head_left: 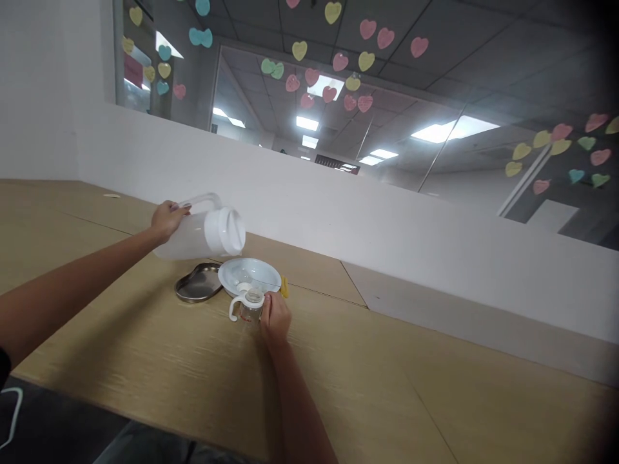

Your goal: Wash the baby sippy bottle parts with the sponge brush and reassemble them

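Note:
My left hand [168, 220] is closed around the handle of a translucent plastic pitcher [186, 237] with a white lid. The pitcher is tipped onto its side above the table, its lid pointing right and slightly down. My right hand [276, 317] grips the right side of a small clear bottle [250, 312] with a white two-handled collar and red print. The bottle stands upright, its mouth uncovered, below and right of the pitcher's lid. Whether any liquid flows between them I cannot tell.
Behind the bottle is a pale bowl [275, 276] with clear and white parts in it. A kidney-shaped metal tray [197, 287] lies to its left. Something yellow [285, 287] shows beyond my right hand. A white wall [309, 206] with windows borders the wooden table [367, 380].

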Motion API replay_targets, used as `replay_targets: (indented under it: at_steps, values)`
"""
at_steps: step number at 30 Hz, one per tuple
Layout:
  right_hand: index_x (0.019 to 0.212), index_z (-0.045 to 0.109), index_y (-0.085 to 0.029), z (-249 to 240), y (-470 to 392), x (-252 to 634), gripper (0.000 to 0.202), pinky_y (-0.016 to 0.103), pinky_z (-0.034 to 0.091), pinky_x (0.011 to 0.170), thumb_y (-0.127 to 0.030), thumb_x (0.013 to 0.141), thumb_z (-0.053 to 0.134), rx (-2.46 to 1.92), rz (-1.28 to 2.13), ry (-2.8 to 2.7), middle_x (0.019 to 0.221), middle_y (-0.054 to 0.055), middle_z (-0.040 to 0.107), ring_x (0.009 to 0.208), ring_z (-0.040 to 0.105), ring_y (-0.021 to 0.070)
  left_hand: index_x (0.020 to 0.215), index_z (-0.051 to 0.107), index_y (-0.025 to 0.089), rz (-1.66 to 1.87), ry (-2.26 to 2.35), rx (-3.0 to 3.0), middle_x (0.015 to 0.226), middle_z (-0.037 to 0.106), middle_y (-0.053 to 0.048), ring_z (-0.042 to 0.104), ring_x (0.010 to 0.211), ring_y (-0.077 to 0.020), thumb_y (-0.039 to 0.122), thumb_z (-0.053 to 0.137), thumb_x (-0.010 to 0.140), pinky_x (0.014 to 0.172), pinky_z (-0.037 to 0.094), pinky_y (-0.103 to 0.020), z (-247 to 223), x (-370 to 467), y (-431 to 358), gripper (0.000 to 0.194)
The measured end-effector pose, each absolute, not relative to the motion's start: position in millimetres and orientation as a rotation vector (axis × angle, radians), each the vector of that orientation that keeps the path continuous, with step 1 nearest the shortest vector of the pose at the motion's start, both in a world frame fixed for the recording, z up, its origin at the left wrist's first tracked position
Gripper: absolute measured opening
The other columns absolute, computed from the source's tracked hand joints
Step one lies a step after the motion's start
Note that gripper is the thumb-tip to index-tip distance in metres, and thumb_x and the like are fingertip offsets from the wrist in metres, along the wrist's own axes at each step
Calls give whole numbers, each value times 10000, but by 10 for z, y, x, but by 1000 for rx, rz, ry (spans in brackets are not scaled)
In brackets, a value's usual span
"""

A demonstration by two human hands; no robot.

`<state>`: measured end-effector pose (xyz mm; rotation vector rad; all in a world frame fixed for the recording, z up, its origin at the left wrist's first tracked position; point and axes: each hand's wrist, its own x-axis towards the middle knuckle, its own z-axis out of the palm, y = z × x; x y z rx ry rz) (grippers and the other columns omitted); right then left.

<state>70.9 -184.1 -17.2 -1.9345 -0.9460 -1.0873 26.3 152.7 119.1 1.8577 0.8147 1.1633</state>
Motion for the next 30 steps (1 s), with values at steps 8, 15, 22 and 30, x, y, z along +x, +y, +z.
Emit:
replay_targets:
  at_steps: [8,15,22,30]
  values:
    - [807,559,-171,-159,-1846,690,346,236,408,628,-266,954,260,-1969,-1047,-931,714,36,588,680,551,142,863,533,199,1134,773,1941,1032,632,-63,565,905,-245,313,640,650,672,391,-304,1338,459,1267,265]
    - [804,561,-172,-163,-1840,691,338,229,405,612,-271,951,273,-1958,-1048,-910,713,38,593,666,553,142,870,519,199,1133,784,1972,1038,633,-77,562,947,-267,310,638,661,699,399,-324,1340,469,1260,265]
    - [807,558,-170,-151,-1841,684,331,229,399,618,-266,950,276,-1957,-1044,-915,712,35,590,667,549,142,838,526,202,1147,764,1958,971,625,-57,558,901,-251,297,643,656,719,401,-326,1369,436,1229,236]
    - [783,551,-164,-173,-1828,705,333,222,369,601,-246,949,274,-1971,-1062,-917,699,24,577,649,536,133,717,503,162,951,426,1711,690,586,-9,520,611,-140,391,609,694,575,390,-248,1438,353,986,253]
